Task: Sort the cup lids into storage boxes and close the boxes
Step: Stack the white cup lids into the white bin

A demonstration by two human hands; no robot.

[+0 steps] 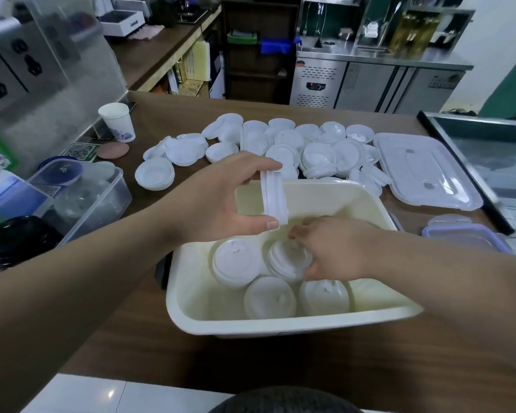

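A cream storage box stands open on the brown table in front of me, with several white cup lids in it. My left hand holds a small stack of white lids on edge between thumb and fingers above the box's far left corner. My right hand reaches into the box, its fingers curled round a stack of lids near the middle. A large pile of loose white lids lies on the table behind the box.
A clear box lid lies at the right of the pile. A small clear lidded box sits at the right. At the left stand a clear box with dark lids, black lids and a paper cup.
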